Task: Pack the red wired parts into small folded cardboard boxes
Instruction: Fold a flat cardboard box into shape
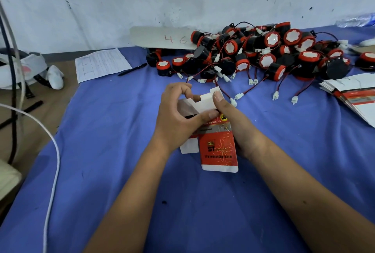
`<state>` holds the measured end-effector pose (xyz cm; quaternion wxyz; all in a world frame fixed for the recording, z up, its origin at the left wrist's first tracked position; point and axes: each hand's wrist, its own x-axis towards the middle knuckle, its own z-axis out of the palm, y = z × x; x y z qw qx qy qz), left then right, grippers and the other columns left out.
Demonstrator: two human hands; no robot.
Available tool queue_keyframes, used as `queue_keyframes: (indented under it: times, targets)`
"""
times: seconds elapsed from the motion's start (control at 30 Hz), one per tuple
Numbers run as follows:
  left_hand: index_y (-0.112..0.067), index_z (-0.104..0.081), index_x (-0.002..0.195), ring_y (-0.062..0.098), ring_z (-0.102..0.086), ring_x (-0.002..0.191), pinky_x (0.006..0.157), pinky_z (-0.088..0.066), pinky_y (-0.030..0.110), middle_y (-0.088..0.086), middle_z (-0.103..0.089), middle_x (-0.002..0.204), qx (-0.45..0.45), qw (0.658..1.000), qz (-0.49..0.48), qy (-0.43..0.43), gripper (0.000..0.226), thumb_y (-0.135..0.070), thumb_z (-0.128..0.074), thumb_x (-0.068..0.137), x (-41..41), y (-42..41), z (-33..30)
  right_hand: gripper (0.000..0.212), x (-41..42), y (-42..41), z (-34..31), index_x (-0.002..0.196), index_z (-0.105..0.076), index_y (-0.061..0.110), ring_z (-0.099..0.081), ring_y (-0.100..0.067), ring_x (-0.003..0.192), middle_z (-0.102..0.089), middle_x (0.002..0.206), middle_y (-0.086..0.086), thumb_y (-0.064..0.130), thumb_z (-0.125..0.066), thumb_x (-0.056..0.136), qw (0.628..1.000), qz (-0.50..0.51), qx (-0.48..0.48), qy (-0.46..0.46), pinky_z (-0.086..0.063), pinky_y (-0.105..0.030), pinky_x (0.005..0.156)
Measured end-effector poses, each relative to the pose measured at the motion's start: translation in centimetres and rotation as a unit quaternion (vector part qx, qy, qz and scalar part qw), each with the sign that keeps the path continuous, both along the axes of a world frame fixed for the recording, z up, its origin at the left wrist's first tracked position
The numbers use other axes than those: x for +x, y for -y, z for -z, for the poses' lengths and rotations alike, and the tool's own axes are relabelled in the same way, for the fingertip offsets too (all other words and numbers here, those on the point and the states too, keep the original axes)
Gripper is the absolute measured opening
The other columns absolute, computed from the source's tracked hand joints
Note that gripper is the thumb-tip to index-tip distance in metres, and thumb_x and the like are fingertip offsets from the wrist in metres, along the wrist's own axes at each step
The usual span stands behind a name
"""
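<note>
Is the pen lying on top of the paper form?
No, the pen lies on the blue cloth just beside the form.

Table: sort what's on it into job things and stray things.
Job:
box, held in the left hand and right hand
red parts, piled at the back
flat boxes, stacked at the right

Stray:
pen
form
card marked 46
white cable
</note>
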<state>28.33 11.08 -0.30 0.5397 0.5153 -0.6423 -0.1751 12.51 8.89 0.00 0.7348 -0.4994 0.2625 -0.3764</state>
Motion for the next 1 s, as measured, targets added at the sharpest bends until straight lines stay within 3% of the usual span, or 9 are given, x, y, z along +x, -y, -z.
queue_keyframes:
  times: [0.17, 0.27, 0.4, 0.47, 0.53, 0.67, 0.77, 0.87, 1.0]
  targets:
    - [-0.018, -0.063, 0.084, 0.016, -0.065, 0.115, 0.093, -0.054, 0.043, 0.000, -0.062, 0.125, 0.050, 0.997, -0.009, -0.058, 0.020, -0.036, -0.064, 0.092, 0.5, 0.6, 0.3, 0.050, 0.0, 0.3, 0.0, 0.093, -0.082, 0.026, -0.075, -0.031, 0.098, -0.077, 0.106, -0.013, 0.067, -0.055, 0.085, 0.999, 0.022, 0.025, -0.021, -0.062, -0.040, 0.080]
    - [-0.010, -0.068, 0.097, 0.015, -0.063, 0.104, 0.085, -0.050, 0.038, 0.005, -0.063, 0.123, 0.046, 0.993, -0.017, -0.106, 0.025, -0.030, -0.053, 0.100, 0.6, 0.8, 0.5, 0.048, 0.0, -0.3, -0.2, 0.099, -0.082, 0.032, -0.075, -0.023, 0.096, -0.077, 0.108, -0.008, 0.072, -0.062, 0.079, 0.997, -0.078, 0.015, 0.011, -0.060, -0.028, 0.074]
    - [-0.026, -0.069, 0.108, 0.016, -0.056, 0.089, 0.067, -0.048, 0.031, 0.000, -0.065, 0.105, 0.047, 0.977, -0.025, -0.205, 0.029, -0.040, -0.045, 0.100, 0.0, 0.7, 0.5, 0.140, 0.8, -1.2, -1.0, 0.141, -0.049, 0.003, -0.064, -0.038, 0.114, -0.060, 0.133, -0.028, 0.073, -0.090, 0.027, 0.992, -0.108, -0.059, 0.009, -0.056, -0.015, 0.071]
    - [-0.036, -0.072, 0.105, 0.015, -0.058, 0.083, 0.060, -0.049, 0.029, -0.005, -0.067, 0.095, 0.054, 0.963, 0.004, -0.263, 0.027, -0.042, -0.046, 0.100, -0.3, 0.5, 0.6, 0.119, 1.4, -0.1, -0.8, 0.137, -0.047, 0.007, -0.071, -0.020, 0.103, -0.074, 0.113, -0.005, 0.066, -0.092, 0.044, 0.991, -0.103, -0.078, -0.023, -0.057, -0.023, 0.085]
    - [-0.034, -0.074, 0.106, 0.021, -0.065, 0.090, 0.071, -0.056, 0.036, -0.001, -0.072, 0.102, 0.037, 0.956, 0.025, -0.290, 0.028, -0.037, -0.047, 0.101, -0.4, 0.3, 0.3, 0.109, 0.4, 0.4, 0.3, 0.149, -0.039, 0.018, -0.069, -0.024, 0.111, -0.071, 0.121, -0.005, 0.058, -0.089, 0.061, 0.993, -0.104, -0.045, -0.014, -0.055, -0.042, 0.099]
    - [-0.012, -0.069, 0.111, 0.035, -0.059, 0.121, 0.105, -0.046, 0.054, 0.014, -0.066, 0.131, -0.015, 0.958, 0.008, -0.287, 0.029, -0.025, -0.046, 0.100, 0.8, 0.8, 0.0, 0.072, -0.5, 0.9, 0.8, 0.133, -0.056, 0.031, -0.071, -0.031, 0.108, -0.072, 0.120, -0.008, 0.043, -0.085, 0.069, 0.997, -0.040, -0.058, -0.004, -0.059, -0.044, 0.086]
    - [-0.017, -0.067, 0.106, 0.023, -0.060, 0.110, 0.094, -0.049, 0.048, 0.013, -0.066, 0.130, -0.005, 0.952, -0.007, -0.306, 0.023, -0.033, -0.053, 0.097, 1.3, 0.9, 0.0, 0.050, -0.4, 1.5, 0.8, 0.117, -0.063, 0.019, -0.074, -0.030, 0.101, -0.076, 0.109, -0.008, 0.027, -0.084, 0.073, 0.994, 0.069, -0.082, -0.023, -0.060, -0.043, 0.083]
    - [-0.029, -0.054, 0.112, 0.015, -0.066, 0.097, 0.076, -0.054, 0.033, 0.011, -0.066, 0.127, 0.040, 0.945, 0.019, -0.325, 0.039, -0.052, -0.068, 0.084, 0.9, 1.0, 0.1, 0.057, -0.5, 1.6, 0.8, 0.119, -0.063, 0.001, -0.071, -0.038, 0.104, -0.074, 0.111, -0.018, 0.020, -0.089, 0.072, 0.987, 0.129, -0.093, -0.018, -0.055, -0.057, 0.095]
    - [-0.023, -0.066, 0.128, 0.025, -0.073, 0.111, 0.091, -0.058, 0.044, 0.005, -0.075, 0.123, 0.160, 0.929, 0.081, -0.324, 0.064, -0.060, -0.075, 0.077, -0.3, 0.8, 0.9, 0.053, -0.8, 1.7, 0.9, 0.119, -0.064, -0.001, -0.071, -0.039, 0.104, -0.073, 0.112, -0.020, 0.017, -0.086, 0.074, 0.989, 0.118, -0.089, -0.007, -0.057, -0.053, 0.093]
